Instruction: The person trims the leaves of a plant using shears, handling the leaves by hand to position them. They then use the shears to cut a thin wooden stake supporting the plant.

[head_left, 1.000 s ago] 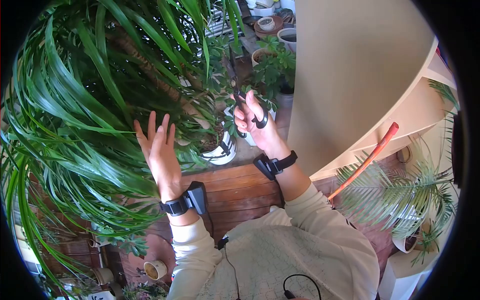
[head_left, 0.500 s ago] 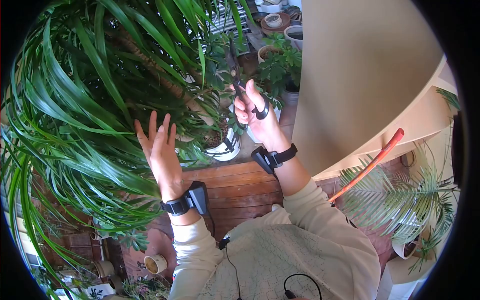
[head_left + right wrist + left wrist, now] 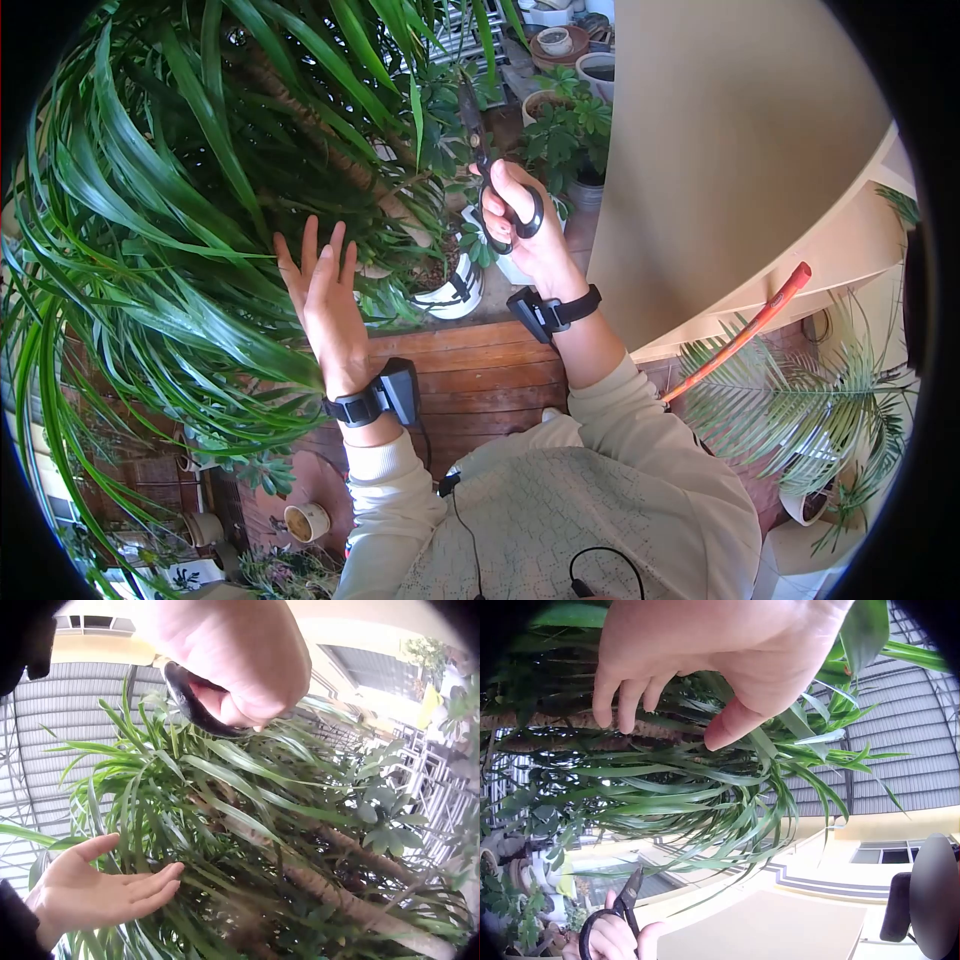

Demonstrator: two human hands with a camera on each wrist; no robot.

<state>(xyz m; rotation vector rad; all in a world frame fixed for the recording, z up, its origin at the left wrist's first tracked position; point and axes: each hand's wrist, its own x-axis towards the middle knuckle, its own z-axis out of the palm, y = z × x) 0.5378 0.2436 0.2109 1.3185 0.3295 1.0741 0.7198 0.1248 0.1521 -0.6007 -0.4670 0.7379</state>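
Observation:
Black-handled scissors [image 3: 478,140] point upward in my right hand [image 3: 535,235], whose thumb and fingers are through the handle loops. The blades look closed in the head view; in the left wrist view the scissors [image 3: 630,900] show beside the long leaves. My left hand [image 3: 328,315] is spread with straight fingers against the leaves of a big long-leaved plant [image 3: 150,200]; whether it touches them, I cannot tell. Thick bare stems [image 3: 337,892] of this plant run through the right wrist view, where the left hand [image 3: 97,892] shows palm up.
A white pot [image 3: 455,295] stands behind a wooden slatted surface [image 3: 460,375]. A large beige panel [image 3: 740,150] rises at the right, with an orange-red rod [image 3: 740,335] below it. Smaller potted plants [image 3: 570,130] stand at the back, and a feathery palm [image 3: 800,390] at the right.
The right hand has turned a little, and its fingers have closed in so that both handle loops show more. The left hand has hardly moved. The view has shifted slightly.

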